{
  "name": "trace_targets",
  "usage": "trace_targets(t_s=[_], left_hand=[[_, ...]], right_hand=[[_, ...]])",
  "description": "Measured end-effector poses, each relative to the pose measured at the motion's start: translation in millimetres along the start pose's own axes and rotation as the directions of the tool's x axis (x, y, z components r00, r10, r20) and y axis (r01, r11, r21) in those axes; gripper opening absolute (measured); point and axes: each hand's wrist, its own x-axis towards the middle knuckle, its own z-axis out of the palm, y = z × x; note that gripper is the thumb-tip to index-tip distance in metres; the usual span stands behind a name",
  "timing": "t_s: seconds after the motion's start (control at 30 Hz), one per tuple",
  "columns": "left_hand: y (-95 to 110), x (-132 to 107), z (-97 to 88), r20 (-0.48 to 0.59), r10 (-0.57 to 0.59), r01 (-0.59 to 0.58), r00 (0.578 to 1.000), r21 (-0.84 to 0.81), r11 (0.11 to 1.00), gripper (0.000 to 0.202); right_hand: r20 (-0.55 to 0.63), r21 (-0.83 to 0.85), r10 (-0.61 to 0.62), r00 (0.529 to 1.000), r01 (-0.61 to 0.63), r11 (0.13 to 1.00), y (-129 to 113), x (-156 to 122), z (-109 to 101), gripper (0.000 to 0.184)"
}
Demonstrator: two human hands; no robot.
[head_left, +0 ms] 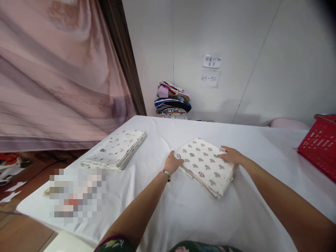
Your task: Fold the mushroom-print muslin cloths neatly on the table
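A folded white cloth (202, 159) with grey mushroom shapes and a few green, purple and pink prints lies turned at an angle on the white-covered table (147, 206). My left hand (173, 163), with a bracelet at the wrist, grips the cloth's left corner, thumb on top and the other fingers partly hidden. At the far right edge, my right hand (231, 155) grips the same cloth, fingertips over its top. Several layers show along the near edge. To the left lies another folded white cloth (112, 148) with small dark prints, apart from both hands.
A red plastic basket (319, 145) stands at the table's right. Behind the far edge rises a pile of folded fabrics (173, 99) against the wall. A pixelated patch (78, 196) hides something at front left. Pink curtains (60, 77) hang beyond the left side.
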Motion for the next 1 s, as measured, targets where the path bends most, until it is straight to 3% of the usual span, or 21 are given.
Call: trace_targets(t_s=[0.17,0.3,0.4,0.5,0.6,0.7,0.77,0.9,1.0], left_hand=[[17,35,-4.8,-0.005,0.186,-0.186,0.982,0.025,0.982,0.064],[55,84,-14.3,0.031,0.381,-0.382,0.924,0.033,0.924,0.07],[71,103,-10.4,0.12,0.247,-0.258,0.961,0.081,0.963,0.078],[65,95,-1.8,0.164,0.076,-0.101,0.983,0.147,0.984,0.084],[47,69,-0.9,0.202,0.046,-0.078,0.978,0.15,0.986,0.081],[31,38,-7.4,0.245,0.023,-0.058,0.969,0.138,0.989,0.071],[21,17,-10.6,0.249,0.006,-0.04,0.969,0.13,0.991,0.067],[11,-3,-12.4,0.251,0.018,-0.039,0.968,0.079,0.996,0.069],[16,16,-21.6,0.209,0.099,-0.128,0.973,0.132,0.983,0.075]], right_hand=[[0.18,0.17,0.007,0.984,-0.038,0.985,12,-17,4,0.059],[0.13,0.346,-0.028,0.991,-0.019,0.938,-2,-76,24,0.064],[0.144,0.457,-0.09,0.985,0.014,0.889,-17,-123,38,0.07],[0.25,0.468,-0.011,0.968,-0.111,0.877,-19,-136,38,0.078],[0.192,0.423,0.062,0.979,-0.14,0.895,-11,-110,26,0.082],[-0.015,0.372,0.046,0.999,-0.037,0.927,-7,-62,14,0.074],[-0.071,0.333,0.005,0.997,0.019,0.943,-11,-29,9,0.068],[0.064,0.345,0.01,0.998,-0.032,0.938,-20,13,1,0.068],[0.133,0.359,0.053,0.99,-0.098,0.928,-22,16,-2,0.067]])
